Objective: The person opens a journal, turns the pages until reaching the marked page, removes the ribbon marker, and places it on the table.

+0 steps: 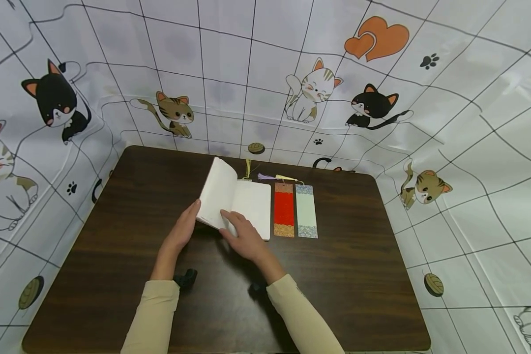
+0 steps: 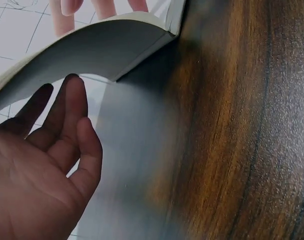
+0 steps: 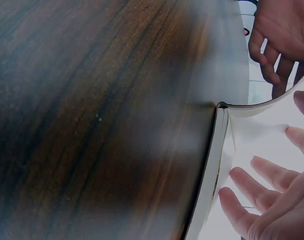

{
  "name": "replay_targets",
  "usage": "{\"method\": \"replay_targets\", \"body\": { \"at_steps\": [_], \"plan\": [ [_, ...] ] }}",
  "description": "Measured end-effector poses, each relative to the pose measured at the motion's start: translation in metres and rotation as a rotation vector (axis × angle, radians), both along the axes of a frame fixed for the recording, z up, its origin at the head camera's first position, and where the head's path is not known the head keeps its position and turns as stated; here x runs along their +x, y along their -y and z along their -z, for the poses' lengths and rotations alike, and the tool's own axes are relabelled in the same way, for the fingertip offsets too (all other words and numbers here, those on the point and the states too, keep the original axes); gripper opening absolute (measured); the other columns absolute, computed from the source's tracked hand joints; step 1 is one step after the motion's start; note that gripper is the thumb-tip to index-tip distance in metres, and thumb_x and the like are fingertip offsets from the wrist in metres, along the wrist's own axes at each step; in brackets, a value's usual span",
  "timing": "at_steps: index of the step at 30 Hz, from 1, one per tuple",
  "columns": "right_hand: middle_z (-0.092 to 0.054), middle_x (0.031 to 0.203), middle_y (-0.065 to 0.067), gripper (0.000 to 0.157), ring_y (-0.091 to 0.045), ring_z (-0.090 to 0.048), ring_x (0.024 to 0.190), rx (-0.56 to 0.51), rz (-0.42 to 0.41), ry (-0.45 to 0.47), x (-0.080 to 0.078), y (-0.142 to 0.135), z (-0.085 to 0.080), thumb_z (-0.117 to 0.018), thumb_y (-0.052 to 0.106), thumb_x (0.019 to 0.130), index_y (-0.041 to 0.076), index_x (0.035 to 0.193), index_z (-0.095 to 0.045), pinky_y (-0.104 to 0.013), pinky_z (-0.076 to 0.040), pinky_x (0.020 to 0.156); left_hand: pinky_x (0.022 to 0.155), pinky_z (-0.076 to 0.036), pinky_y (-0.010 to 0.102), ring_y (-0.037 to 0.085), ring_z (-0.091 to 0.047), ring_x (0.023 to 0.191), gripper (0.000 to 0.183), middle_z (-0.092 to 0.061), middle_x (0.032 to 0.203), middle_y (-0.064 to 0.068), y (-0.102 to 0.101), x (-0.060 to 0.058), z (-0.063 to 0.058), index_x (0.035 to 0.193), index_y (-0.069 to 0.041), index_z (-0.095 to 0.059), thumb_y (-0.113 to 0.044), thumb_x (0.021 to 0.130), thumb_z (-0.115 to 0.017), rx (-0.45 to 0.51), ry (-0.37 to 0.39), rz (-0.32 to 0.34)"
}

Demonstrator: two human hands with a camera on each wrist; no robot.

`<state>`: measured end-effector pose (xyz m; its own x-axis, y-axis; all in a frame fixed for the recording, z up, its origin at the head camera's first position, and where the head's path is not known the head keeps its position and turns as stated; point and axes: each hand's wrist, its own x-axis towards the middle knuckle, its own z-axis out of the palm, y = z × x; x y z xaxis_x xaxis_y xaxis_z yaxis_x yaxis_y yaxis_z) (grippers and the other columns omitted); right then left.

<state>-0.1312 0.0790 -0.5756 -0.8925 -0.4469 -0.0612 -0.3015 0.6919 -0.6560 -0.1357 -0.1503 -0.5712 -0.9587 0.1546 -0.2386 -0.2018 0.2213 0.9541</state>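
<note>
White grid-lined walls (image 1: pixel 225 54) surround the brown table (image 1: pixel 358 295) left, right and far. Cartoon cats (image 1: pixel 177 114) and orange hearts (image 1: pixel 386 39) decorate them.

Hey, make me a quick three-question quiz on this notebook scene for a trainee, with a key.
1. In the head view, which bookmark lies nearer the open notebook: A, pale green; or B, red?
2. True or false: both halves of it lie flat.
3. Fill in: its right page is coloured ____.

Key:
1. B, the red bookmark.
2. False; the left half is raised.
3. White.
</note>
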Motion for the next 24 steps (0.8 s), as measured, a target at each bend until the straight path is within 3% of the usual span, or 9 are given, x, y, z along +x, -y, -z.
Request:
{"method": "replay_targets", "body": {
  "at_steps": [5,11,24],
  "plan": [
    [-0.049,0.166,-0.007,0.057,-0.031,-0.054,0.147,0.036,-0.012,-0.013,0.000,0.001,-0.002,-0.056,0.046,0.112,0.037,0.166,-0.042,-0.053,-0.048,0.120,0.125,-0.033,0.065,0.041,-0.043,0.153,0.077,-0.044,0.167,0.023,-0.001,0.001,0.003,0.172,-0.010,-0.026,-0.058,0.114,-0.043,-0.007,-0.067,0.002],
    [-0.049,0.168,-0.003,0.058,-0.028,-0.053,0.149,0.055,-0.008,-0.019,-0.002,0.000,-0.002,-0.056,0.047,0.111,0.035,0.166,-0.042,-0.053,-0.047,0.121,0.127,-0.031,0.066,0.045,-0.039,0.156,0.066,-0.040,0.169,0.026,0.001,0.002,0.001,0.169,-0.003,-0.031,-0.043,0.118,-0.043,-0.025,-0.079,-0.010],
    [-0.054,0.164,-0.007,0.055,-0.030,-0.053,0.148,0.154,0.043,-0.031,-0.010,-0.016,-0.002,-0.062,0.037,0.109,0.021,0.161,-0.052,-0.057,-0.043,0.123,0.128,-0.030,0.065,0.043,-0.037,0.158,0.070,-0.038,0.171,0.023,0.006,0.004,0.008,0.172,-0.008,-0.026,-0.048,0.116,-0.043,-0.016,-0.083,-0.014]
  ]
}}
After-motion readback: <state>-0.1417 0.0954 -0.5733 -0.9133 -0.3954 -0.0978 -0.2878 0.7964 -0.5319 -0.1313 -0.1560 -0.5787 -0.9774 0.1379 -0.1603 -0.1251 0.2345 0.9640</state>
